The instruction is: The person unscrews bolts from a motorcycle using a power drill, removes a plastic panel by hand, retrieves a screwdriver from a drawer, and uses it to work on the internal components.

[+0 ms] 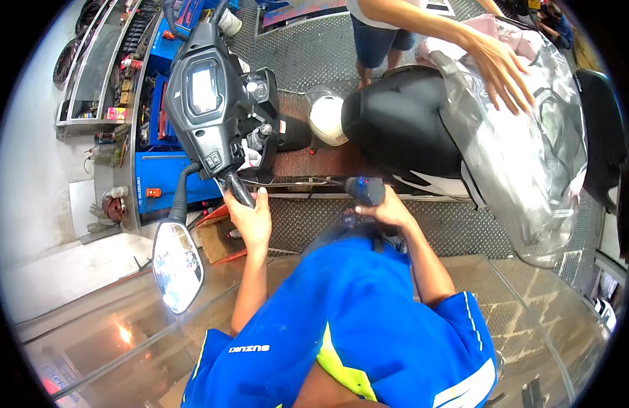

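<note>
At the left stands a scooter's handlebar with a grey dashboard (204, 92) and a lit display. My left hand (253, 221) is closed about the end of its black handlebar grip (239, 189), thumb on one side and fingers on the other. My right hand (394, 209) holds a dark cordless driver (366, 190) beside the scooter's footboard, its nose pointing left along the body. A thin bit seems to reach out from it. Part of the driver's handle is hidden by my fingers. The black seat (403, 112) lies beyond the driver, to the right.
Another person's hand (501, 71) rests on a clear plastic cover (525, 156) over the scooter's rear. A round mirror (178, 267) sticks out beside my left forearm. Blue tool cabinets (168, 180) and metal shelves (90, 61) stand at the left. A white rounded part (327, 120) sits before the seat.
</note>
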